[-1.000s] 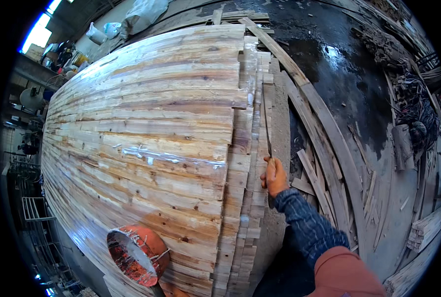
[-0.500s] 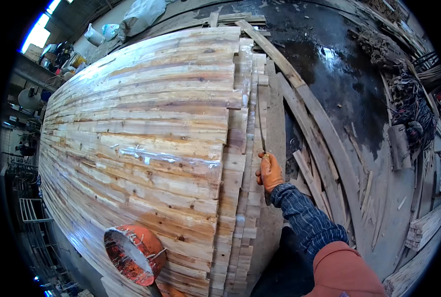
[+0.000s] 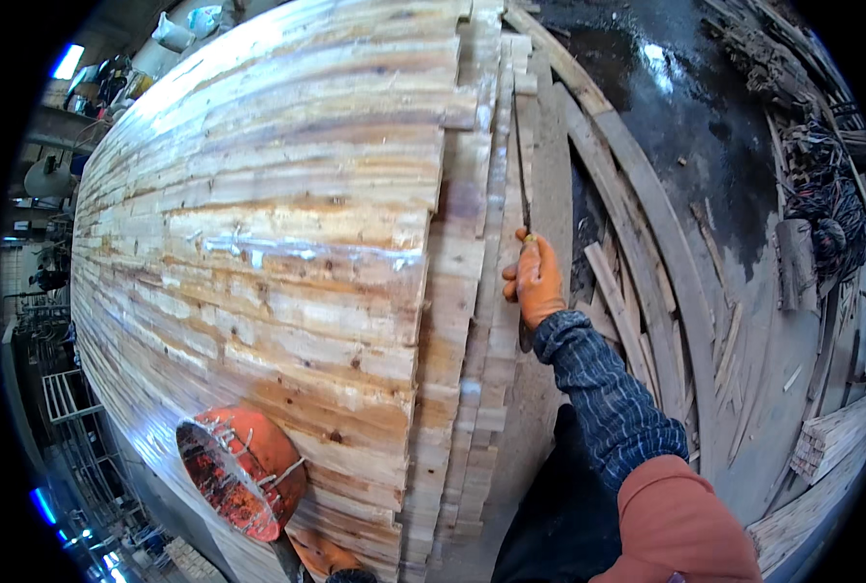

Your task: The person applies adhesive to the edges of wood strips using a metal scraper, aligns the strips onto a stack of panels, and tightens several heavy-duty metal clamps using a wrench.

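Observation:
At the lower left, a red-orange ladle [image 3: 275,459] with a round, deep bowl is tipped on its side over the wood, its inside streaked with white residue. My left hand [image 3: 322,554], in an orange glove, is closed at its dark handle, partly cut off by the lower edge. My right hand [image 3: 537,282], gloved in orange, grips a long thin dark rod [image 3: 522,160] pointing away from me along the panel's stepped edge. Beneath both hands spreads a large layered wooden panel [image 3: 297,321] of narrow strips, with a white glue streak [image 3: 306,251] across its middle.
Long curved boards [image 3: 646,194] and loose offcuts lie on the floor to the right, beside a dark wet patch [image 3: 637,68]. Farther right are a tangled dark bundle [image 3: 826,199] and stacked timber [image 3: 836,432]. A metal rack [image 3: 68,395] stands at the left.
The view has shifted, so the panel sits higher and more to the left. The ladle's bowl has turned, showing more red inside. More of my left glove shows; my right hand still grips the rod.

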Demonstrator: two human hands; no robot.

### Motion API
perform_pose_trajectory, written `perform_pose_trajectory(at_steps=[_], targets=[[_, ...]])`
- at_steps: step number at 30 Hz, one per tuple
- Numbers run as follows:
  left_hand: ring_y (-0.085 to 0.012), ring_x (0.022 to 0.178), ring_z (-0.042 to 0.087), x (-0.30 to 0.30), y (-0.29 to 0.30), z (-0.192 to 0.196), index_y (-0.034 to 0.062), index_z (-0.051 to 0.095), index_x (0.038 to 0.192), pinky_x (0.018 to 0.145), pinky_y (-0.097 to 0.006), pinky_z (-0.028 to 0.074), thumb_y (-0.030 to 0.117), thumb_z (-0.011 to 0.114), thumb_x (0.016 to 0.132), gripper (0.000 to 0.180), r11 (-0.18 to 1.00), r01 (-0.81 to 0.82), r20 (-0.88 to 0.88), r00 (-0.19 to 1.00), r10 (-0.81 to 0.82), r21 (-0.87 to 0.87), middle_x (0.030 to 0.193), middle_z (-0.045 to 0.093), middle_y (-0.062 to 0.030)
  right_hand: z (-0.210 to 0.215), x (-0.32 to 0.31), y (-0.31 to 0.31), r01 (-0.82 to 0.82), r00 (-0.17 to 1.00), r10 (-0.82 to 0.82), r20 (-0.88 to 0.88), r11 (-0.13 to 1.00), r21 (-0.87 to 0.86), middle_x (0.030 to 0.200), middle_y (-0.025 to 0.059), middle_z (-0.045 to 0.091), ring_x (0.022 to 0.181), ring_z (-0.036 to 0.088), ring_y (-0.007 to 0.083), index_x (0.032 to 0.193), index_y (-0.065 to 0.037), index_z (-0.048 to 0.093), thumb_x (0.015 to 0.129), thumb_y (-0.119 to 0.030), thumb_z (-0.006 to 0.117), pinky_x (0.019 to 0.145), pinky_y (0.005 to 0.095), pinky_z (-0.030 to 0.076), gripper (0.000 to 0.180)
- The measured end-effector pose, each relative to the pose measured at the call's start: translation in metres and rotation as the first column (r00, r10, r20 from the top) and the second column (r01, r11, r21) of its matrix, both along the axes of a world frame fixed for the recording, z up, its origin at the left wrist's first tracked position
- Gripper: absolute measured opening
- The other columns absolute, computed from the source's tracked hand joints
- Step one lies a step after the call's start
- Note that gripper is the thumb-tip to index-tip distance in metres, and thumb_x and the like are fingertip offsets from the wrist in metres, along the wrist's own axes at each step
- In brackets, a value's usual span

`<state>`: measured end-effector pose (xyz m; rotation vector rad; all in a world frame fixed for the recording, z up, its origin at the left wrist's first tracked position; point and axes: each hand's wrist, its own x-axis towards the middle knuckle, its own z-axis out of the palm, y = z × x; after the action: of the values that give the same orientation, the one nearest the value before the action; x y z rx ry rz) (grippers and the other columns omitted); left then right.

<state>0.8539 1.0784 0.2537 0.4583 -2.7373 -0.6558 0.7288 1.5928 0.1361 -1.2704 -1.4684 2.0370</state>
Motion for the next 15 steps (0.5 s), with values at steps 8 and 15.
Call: perform_pose_trajectory(at_steps=[8, 15], targets=[[-0.0338, 0.112, 0.052, -0.01, 0.025, 0.003, 0.0002, 0.04, 0.142, 0.103, -0.037, 0.037, 0.029, 0.048, 0.1, 0.051, 0.975, -0.211, 0.186, 0.963, 0.195, 0.072, 0.135, 0.053, -0.0208, 0.043, -0.136, 0.148, -0.022, 0.999, 0.027, -0.032, 0.989, 0.148, 0.071, 0.0166, 0.061, 0.049, 0.058, 0.022, 0.113, -0.002, 0.052, 0.099, -0.047, 0.042, 0.047, 0.0368, 0.051, 0.049], [-0.0284, 0.119, 0.049, 0.008, -0.021, -0.013, -0.0017, 0.036, 0.145, 0.104, -0.032, 0.037, 0.028, 0.048, 0.101, 0.055, 0.924, -0.378, 0.411, 0.834, 0.369, -0.062, 0.138, 0.051, -0.0151, -0.027, -0.046, 0.044, -0.101, 0.994, 0.106, -0.01, 0.974, 0.203, 0.082, 0.0198, 0.066, 0.062, 0.065, 0.0221, 0.128, -0.004, 0.051, 0.099, -0.041, 0.044, 0.053, 0.0375, 0.051, 0.047]])
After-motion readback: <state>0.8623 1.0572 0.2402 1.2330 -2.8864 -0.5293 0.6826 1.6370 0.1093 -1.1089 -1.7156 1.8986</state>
